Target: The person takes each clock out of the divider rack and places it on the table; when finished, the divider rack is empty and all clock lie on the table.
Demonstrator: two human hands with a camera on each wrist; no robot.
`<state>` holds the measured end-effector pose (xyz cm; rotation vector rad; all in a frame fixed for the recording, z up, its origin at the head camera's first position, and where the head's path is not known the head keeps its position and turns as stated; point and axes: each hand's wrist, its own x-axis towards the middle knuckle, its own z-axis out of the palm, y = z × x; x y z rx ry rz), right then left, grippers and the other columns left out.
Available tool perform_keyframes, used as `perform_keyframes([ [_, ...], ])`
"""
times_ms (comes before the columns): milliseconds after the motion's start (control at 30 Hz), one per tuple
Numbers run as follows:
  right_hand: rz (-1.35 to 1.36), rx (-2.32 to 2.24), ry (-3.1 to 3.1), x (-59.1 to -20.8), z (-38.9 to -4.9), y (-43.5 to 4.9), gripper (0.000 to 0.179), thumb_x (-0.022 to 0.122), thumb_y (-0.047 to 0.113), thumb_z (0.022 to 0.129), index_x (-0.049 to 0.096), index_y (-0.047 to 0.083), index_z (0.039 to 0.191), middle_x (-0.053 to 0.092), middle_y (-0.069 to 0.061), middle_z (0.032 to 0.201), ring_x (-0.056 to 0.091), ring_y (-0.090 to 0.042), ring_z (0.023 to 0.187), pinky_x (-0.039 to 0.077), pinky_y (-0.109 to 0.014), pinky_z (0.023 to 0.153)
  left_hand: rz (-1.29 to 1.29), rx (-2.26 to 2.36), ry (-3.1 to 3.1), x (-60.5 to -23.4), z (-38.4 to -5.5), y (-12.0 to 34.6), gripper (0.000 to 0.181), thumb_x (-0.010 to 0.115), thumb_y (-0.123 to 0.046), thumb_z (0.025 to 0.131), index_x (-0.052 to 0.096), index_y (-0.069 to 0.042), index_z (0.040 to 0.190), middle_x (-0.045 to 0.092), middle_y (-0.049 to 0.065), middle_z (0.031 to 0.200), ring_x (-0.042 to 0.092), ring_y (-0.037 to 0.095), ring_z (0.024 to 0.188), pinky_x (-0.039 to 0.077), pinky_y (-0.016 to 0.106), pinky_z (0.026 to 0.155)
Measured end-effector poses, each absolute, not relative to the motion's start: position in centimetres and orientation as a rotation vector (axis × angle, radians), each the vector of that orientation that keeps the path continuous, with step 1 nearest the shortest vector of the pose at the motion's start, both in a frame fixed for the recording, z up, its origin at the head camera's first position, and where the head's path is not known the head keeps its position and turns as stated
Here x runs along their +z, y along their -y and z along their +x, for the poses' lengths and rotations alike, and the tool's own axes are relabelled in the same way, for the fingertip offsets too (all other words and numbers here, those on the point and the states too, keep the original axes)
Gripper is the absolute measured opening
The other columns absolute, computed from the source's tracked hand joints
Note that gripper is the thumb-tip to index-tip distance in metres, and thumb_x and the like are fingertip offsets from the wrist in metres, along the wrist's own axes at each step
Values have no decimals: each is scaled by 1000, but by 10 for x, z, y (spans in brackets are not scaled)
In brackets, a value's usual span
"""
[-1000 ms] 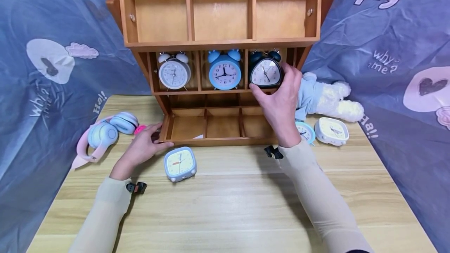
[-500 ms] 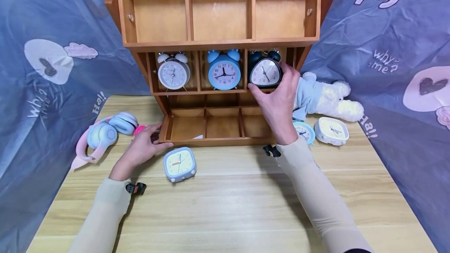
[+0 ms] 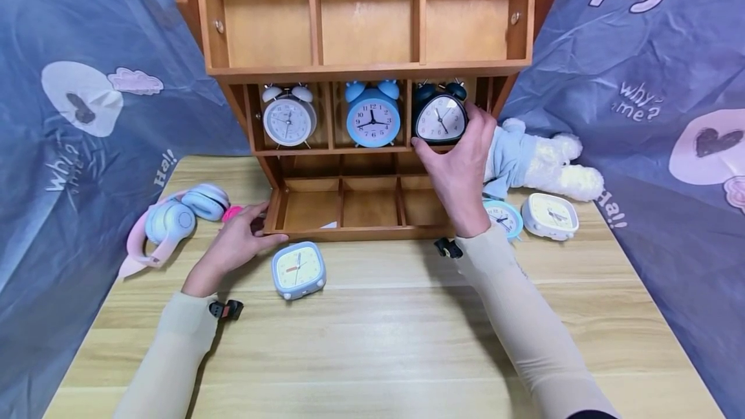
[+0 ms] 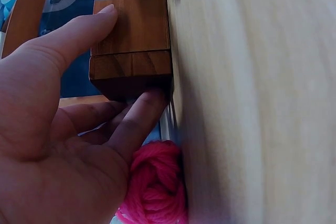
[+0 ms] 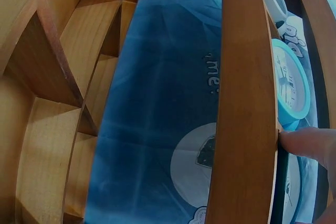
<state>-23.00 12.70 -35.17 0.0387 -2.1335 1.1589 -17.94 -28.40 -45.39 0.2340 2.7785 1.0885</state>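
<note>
In the head view, a wooden tiered shelf (image 3: 372,72) stands at the back of the table. My right hand (image 3: 462,176) holds a dark twin-bell alarm clock (image 3: 440,119) in the right compartment of the middle tier, thumb at its lower left and fingers along its right side. Beside it sit a blue alarm clock (image 3: 373,123) in the middle compartment and a white one (image 3: 289,121) in the left. My left hand (image 3: 233,244) grips the shelf's bottom left corner. In the left wrist view the thumb lies on the front of the wooden corner (image 4: 131,30), fingers behind it.
A blue-grey square clock (image 3: 299,270) lies before the shelf. Headphones (image 3: 171,222) and pink yarn (image 4: 157,187) are at the left. To the right are a plush toy (image 3: 541,159), a white clock (image 3: 550,216) and a round light-blue clock (image 3: 505,218), partly behind my right arm.
Hardly anything differs. The whole head view shifts slightly, and my right forearm has moved a little to the left; both hands keep their holds.
</note>
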Motion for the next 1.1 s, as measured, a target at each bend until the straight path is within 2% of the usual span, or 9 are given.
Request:
perform_keyframes([
  [800, 94, 1084, 2130, -356, -233, -129, 93, 92, 27, 87, 45, -3, 161, 46, -29, 156, 49, -38, 148, 44, -47, 129, 207, 1072, -2773, -455, -178, 284, 103, 88, -43, 99, 34, 7, 172, 50, 34, 167, 65, 50, 143, 55, 62, 119],
  [1100, 92, 1105, 2109, -355, -234, -131, 93, 95, 24, 83, 48, -3, 159, 48, -28, 154, 50, -38, 147, 43, -44, 129, 207, 1064, -2784, -454, -178, 283, 103, 88, -42, 99, 34, 6, 172, 50, 35, 168, 66, 50, 142, 55, 63, 119],
])
